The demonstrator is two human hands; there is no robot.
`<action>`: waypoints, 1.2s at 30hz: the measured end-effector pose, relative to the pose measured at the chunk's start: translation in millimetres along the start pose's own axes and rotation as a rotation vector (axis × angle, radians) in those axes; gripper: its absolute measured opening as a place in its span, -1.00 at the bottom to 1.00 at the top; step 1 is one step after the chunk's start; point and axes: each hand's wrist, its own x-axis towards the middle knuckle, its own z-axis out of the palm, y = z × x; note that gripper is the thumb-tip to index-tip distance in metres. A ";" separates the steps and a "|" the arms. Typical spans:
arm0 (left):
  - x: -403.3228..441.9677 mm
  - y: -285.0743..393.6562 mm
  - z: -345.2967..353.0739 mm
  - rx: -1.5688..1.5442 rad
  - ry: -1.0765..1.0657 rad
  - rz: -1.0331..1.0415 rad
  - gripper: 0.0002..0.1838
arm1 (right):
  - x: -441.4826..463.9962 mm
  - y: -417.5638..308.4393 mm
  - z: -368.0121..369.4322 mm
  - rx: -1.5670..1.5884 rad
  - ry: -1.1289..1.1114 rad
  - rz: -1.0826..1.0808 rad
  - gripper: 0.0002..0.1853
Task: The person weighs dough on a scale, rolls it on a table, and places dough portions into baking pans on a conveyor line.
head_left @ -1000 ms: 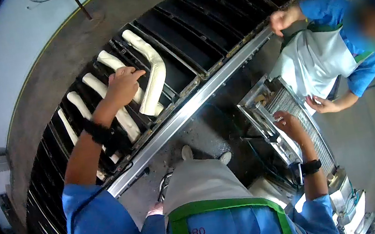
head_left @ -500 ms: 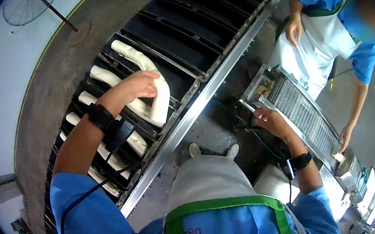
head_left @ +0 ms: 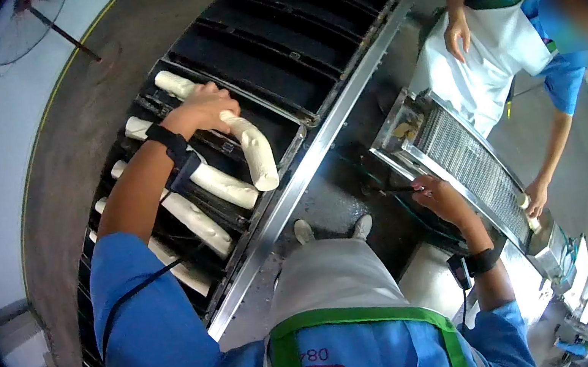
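My left hand (head_left: 205, 109) lies over the middle of a pale dough log (head_left: 256, 155), its fingers wrapped round it. The log is bent, and its two ends show on either side of the hand. It lies in a black slatted conveyor trough (head_left: 273, 48). Below it, another dough log (head_left: 221, 183) rests in its own slot, partly hidden by my wrist. My right hand (head_left: 441, 200) is closed around the end of a dark, slim, handle-like thing (head_left: 393, 190) beside a metal mesh belt (head_left: 462, 149). Its exact kind I cannot make out.
Several more dough logs (head_left: 192, 219) lie in slots down the left. A metal rail (head_left: 308, 173) edges the conveyor. Across the mesh belt stands a co-worker (head_left: 486, 38) in a white apron, one hand (head_left: 537, 199) at a small pale piece. A fan (head_left: 26, 22) stands upper left.
My left hand has moved up and left along the dough log, now gripping over its middle. My right hand has shifted slightly down and right. The logs below appear shifted slightly right.
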 end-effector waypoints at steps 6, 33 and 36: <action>-6.5 -19.2 -1.0 0.180 0.058 -0.241 -0.69 | -7.9 18.0 4.4 0.004 0.016 0.008 -0.72; 76.2 176.5 -58.3 0.087 0.436 -0.029 -0.67 | -179.1 261.0 -9.7 -0.122 0.415 0.432 -0.66; 107.4 177.4 -34.6 0.221 0.302 -0.149 -0.49 | -205.3 288.9 -20.9 -0.037 0.463 0.571 -0.69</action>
